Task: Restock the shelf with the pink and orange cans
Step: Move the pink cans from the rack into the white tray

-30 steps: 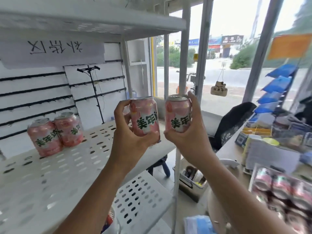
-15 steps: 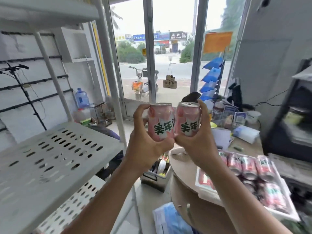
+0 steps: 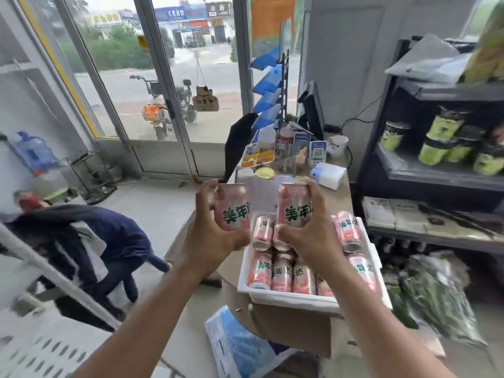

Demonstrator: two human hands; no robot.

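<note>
My left hand (image 3: 211, 236) grips an upright pink can (image 3: 231, 207) with green lettering. My right hand (image 3: 313, 237) grips a second upright pink can (image 3: 296, 204). Both cans hover above the far end of a white tray (image 3: 286, 297) that holds several more pink cans (image 3: 282, 271) lying on their sides. The tray rests on a cardboard box (image 3: 289, 327). A corner of the white perforated shelf (image 3: 41, 350) shows at the bottom left.
A person in dark blue (image 3: 90, 249) bends over on the floor at the left. A cluttered counter (image 3: 305, 156) stands behind the tray, a dark shelf unit (image 3: 436, 165) with green tubs at the right. A blue-white bag (image 3: 240, 347) lies on the floor. Glass doors (image 3: 163, 77) ahead.
The view has swung right, away from the white shelf toward the tray. Both hands still hold their cans, now spread a little apart and lower, over the tray.
</note>
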